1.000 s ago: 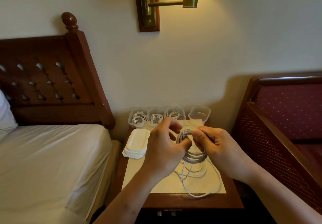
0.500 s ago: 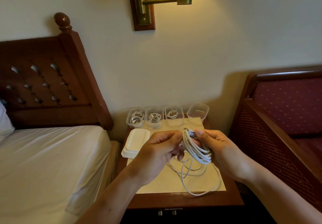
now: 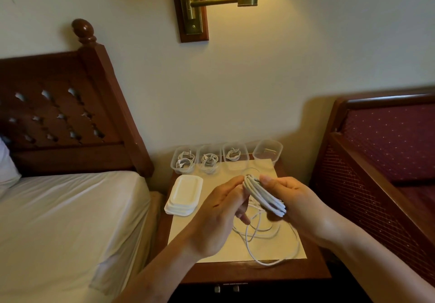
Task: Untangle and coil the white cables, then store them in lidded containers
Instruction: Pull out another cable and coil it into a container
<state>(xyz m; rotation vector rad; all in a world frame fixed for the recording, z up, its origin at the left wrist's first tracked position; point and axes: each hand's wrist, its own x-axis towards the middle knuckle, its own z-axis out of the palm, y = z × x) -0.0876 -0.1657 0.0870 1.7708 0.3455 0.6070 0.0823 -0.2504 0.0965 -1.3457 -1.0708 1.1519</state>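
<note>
**Both hands on the cable coil above the nightstand**

Nearest me, both forearms come in from 6 o'clock over the nightstand (image 3: 259, 273). The left hand (image 3: 219, 215) is curled, its fingertips pinching the far end of the coil (image 3: 263, 196). The right hand (image 3: 299, 203) is wrapped round the coil's other side, thumb on top. I see the coil held in the air, tilted, between the 2 hands at mid-view. The loose cable (image 3: 270, 246) hangs from it in loops onto the paper sheet (image 3: 188, 239) below.

At 9 o'clock of the hands, a stack of lids (image 3: 184, 194) lies on the sheet. Beyond, at 12 o'clock, 4 clear tubs (image 3: 183, 172) stand in a row by the wall. The 3 on the left hold coiled cables. I cannot tell what is in the 4th tub (image 3: 260, 154).

A bed (image 3: 58, 220) lies at 9 o'clock, a chair (image 3: 388, 149) at 3 o'clock and a wall lamp (image 3: 195, 8) at 12.
</note>
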